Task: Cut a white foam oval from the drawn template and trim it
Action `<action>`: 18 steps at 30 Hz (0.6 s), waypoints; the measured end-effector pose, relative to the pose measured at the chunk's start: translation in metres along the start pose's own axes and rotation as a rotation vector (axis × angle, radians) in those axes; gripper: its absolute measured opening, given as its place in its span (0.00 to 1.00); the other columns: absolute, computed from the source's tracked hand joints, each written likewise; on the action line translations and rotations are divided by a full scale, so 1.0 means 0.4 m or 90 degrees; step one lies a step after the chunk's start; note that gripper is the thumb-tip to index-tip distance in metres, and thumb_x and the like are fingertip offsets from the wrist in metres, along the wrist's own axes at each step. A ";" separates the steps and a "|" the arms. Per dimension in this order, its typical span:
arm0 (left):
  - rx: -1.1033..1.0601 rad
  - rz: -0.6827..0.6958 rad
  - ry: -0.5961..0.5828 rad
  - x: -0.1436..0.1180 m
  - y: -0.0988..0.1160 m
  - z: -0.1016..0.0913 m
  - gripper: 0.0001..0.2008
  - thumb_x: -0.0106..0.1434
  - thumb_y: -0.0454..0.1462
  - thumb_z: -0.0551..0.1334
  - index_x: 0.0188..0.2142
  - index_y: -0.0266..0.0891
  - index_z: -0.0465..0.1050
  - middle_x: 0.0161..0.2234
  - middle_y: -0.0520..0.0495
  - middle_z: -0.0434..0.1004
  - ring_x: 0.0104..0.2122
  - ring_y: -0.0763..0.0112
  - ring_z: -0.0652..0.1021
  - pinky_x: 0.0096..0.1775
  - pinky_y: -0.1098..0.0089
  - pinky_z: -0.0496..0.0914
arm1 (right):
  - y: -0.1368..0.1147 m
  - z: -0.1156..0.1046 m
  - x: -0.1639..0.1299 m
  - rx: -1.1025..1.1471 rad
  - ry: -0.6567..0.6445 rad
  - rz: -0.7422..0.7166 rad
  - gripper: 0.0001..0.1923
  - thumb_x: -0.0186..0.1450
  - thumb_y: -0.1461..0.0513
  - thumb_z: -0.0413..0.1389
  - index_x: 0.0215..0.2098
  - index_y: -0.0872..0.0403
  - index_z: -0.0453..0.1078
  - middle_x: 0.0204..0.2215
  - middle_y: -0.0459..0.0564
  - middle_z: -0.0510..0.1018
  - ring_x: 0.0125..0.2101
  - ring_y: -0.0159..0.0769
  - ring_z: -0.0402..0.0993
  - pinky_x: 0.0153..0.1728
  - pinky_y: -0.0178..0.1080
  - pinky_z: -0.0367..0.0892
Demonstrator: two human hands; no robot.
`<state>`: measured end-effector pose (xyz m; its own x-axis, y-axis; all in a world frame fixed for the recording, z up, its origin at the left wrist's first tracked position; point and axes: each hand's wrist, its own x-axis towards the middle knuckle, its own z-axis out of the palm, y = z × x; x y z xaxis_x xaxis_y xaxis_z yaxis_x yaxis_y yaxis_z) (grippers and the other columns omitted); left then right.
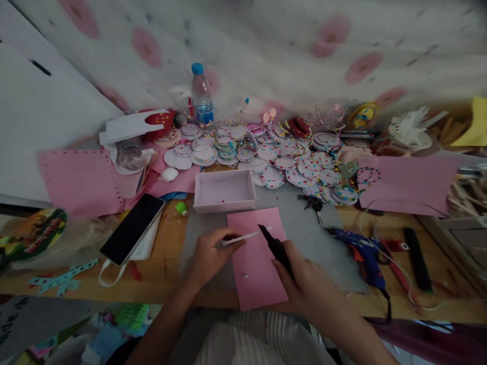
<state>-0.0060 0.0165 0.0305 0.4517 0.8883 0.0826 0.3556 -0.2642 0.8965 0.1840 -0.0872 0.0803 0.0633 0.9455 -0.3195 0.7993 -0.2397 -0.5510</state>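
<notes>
Right hand (304, 276) grips a black cutter (274, 246) pointing up-left; left hand (207, 256) pinches a white strip (241, 238) lying left-right.

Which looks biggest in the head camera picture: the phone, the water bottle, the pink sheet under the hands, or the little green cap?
1. pink sheet
2. phone and water bottle: they look about alike, and the bottle stands farther away, so no ranking between them
3. green cap

dim, flat light | soft blur throughout | edges warped and smeared | no harsh shadows or glare
</notes>
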 end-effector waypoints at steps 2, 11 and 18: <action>0.056 0.070 0.022 0.010 0.025 -0.035 0.08 0.61 0.42 0.65 0.36 0.40 0.76 0.33 0.51 0.80 0.33 0.71 0.79 0.36 0.73 0.71 | -0.004 0.000 -0.011 0.104 0.031 -0.016 0.07 0.70 0.58 0.43 0.42 0.52 0.58 0.23 0.47 0.76 0.24 0.42 0.77 0.20 0.34 0.54; 0.617 0.235 -0.148 0.074 0.130 -0.148 0.13 0.68 0.41 0.56 0.29 0.39 0.69 0.26 0.48 0.75 0.28 0.65 0.77 0.27 0.70 0.62 | -0.026 0.040 -0.023 0.754 -0.066 0.124 0.17 0.67 0.46 0.46 0.42 0.49 0.53 0.16 0.31 0.61 0.07 0.25 0.55 0.08 0.28 0.54; 0.585 0.219 -0.259 0.075 0.107 -0.077 0.14 0.67 0.42 0.56 0.26 0.40 0.70 0.23 0.49 0.76 0.24 0.65 0.77 0.23 0.71 0.57 | -0.006 0.085 -0.025 0.452 0.088 0.035 0.10 0.68 0.55 0.47 0.43 0.52 0.58 0.22 0.40 0.67 0.18 0.30 0.66 0.18 0.31 0.60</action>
<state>-0.0025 0.0432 0.0847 0.8254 0.5635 -0.0350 0.5609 -0.8112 0.1656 0.1611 -0.1034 0.0588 0.2042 0.9361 -0.2862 0.2152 -0.3282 -0.9198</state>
